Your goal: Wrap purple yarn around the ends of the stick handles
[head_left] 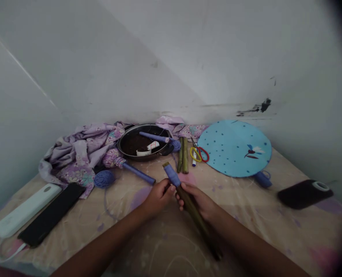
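Note:
A greenish-brown stick, its upper end wrapped in blue yarn, slants across the middle. My right hand is closed around the stick just below the wrapping. On the other side, my left hand pinches at the lower edge of the wrapping, apparently on the yarn; the strand between the fingers is too fine to make out. A blue yarn ball lies to the left, with a strand trailing towards my left forearm. Just beyond my left hand is a yarn-wrapped stick with a floral cloth head.
Behind stand a dark pan holding a wrapped stick, two bare sticks, scissors and a marker. Right are a round blue board and a dark spool. Left lie floral cloth, a phone and a white power bank.

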`<state>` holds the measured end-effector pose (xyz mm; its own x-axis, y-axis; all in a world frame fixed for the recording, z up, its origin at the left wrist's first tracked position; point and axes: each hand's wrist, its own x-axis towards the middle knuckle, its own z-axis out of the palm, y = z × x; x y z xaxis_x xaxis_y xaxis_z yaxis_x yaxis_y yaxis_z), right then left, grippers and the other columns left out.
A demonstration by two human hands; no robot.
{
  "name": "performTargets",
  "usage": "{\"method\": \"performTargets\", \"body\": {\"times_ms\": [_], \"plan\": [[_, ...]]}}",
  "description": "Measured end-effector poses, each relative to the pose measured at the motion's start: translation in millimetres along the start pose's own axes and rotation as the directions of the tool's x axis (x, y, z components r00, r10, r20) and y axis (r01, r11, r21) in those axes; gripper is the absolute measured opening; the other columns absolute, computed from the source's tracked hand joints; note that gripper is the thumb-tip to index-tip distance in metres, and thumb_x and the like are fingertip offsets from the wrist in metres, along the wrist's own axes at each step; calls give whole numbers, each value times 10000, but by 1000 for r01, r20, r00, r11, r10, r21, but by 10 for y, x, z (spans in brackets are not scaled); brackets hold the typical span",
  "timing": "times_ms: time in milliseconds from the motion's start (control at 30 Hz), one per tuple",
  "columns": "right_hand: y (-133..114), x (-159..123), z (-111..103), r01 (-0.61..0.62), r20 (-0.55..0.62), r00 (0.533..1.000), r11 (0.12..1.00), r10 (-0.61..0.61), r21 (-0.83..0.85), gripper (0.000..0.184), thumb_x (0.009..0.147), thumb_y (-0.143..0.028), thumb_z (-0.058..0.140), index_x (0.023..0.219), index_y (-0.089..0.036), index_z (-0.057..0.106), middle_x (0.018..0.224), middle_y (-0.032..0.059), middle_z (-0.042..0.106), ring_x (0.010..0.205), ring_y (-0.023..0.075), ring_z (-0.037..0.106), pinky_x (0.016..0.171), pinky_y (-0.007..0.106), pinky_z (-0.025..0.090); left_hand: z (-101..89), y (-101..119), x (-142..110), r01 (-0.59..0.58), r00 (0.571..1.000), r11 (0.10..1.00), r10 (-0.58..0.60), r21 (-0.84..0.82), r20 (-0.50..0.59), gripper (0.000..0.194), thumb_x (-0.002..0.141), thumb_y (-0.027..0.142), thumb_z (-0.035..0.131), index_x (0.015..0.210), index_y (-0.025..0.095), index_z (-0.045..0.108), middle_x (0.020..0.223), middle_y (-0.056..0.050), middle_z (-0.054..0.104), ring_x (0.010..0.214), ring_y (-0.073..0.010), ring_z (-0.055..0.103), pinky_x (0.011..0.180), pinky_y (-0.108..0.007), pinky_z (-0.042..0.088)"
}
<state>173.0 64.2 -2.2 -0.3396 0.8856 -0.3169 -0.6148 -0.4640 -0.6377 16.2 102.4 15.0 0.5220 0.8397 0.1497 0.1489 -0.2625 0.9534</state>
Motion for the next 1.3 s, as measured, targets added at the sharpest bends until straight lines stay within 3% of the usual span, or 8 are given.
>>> {"method": "performTargets", "body": {"times_ms": [133, 300, 400, 533, 767, 1033, 1167, 1300], "plan": [[45, 129, -132, -33, -24, 999, 999, 33, 28, 224, 830, -345, 592, 806, -123, 611, 629, 21, 628, 467, 102, 572, 468, 222, 501, 35, -213, 54, 35, 999, 998, -36, -58, -17, 398, 838, 520, 492, 845, 127, 557, 692, -15, 554, 650, -136, 545, 614, -253, 431], [81, 83, -159, -64, -7, 998, 997, 65, 42, 230, 846, -338, 575, 831, -114, 623, 660, 35, 632, 519, 126, 608, 506, 251, 526, 104, -295, 22, 172, 979, 913, -118, -370, 164, 393, 786, 505, 587, 901, 142, 489, 686, 1, 558, 563, -131, 587, 518, -243, 450], [88, 66, -153, -108, -30, 994, 994, 109, 35, 309, 844, -419, 570, 836, -115, 624, 651, 26, 612, 490, 109, 570, 438, 219, 499, 87, -313, 43, 185, 981, 920, -150, -345, 125, 403, 757, 508, 622, 864, 133, 521, 662, -2, 566, 563, -120, 574, 525, -228, 429], [104, 81, -166, 8, -34, 999, 999, -10, -35, 280, 741, -399, 710, 828, -153, 609, 662, -1, 602, 488, 93, 547, 354, 159, 423, 70, -346, 75, 167, 985, 926, -142, -339, 100, 400, 737, 488, 655, 864, 119, 567, 681, -18, 596, 609, -124, 576, 570, -231, 428], [135, 135, -178, -6, -30, 1000, 1000, 6, -14, 319, 768, -429, 678, 832, -123, 618, 703, 35, 616, 544, 105, 583, 503, 227, 521, 100, -367, 101, 240, 970, 784, -173, -572, 170, 410, 714, 485, 682, 824, 138, 494, 614, 2, 580, 495, -139, 598, 497, -251, 446], [147, 127, -102, -6, -33, 999, 997, 3, -82, 389, 811, -546, 564, 844, -158, 567, 664, -5, 539, 444, 90, 499, 338, 202, 462, -32, -408, 151, 229, 973, 849, -189, -476, 131, 449, 658, 461, 742, 870, 92, 600, 630, -3, 565, 572, -96, 533, 539, -203, 361], [142, 110, -114, 132, 39, 991, 987, -129, -89, 353, 733, -481, 696, 827, -163, 575, 698, -6, 544, 557, 110, 544, 417, 219, 515, -32, -363, 143, 228, 974, 850, -204, -475, 103, 416, 651, 426, 757, 851, 96, 601, 595, 20, 541, 528, -82, 510, 517, -199, 353], [136, 129, -137, 78, 37, 996, 996, -77, -44, 298, 742, -398, 718, 845, -140, 609, 722, 24, 612, 604, 128, 600, 557, 281, 552, 11, -323, 118, 274, 961, 758, -192, -592, 199, 390, 703, 424, 717, 854, 113, 537, 647, -23, 606, 511, -123, 586, 505, -239, 453]]}}
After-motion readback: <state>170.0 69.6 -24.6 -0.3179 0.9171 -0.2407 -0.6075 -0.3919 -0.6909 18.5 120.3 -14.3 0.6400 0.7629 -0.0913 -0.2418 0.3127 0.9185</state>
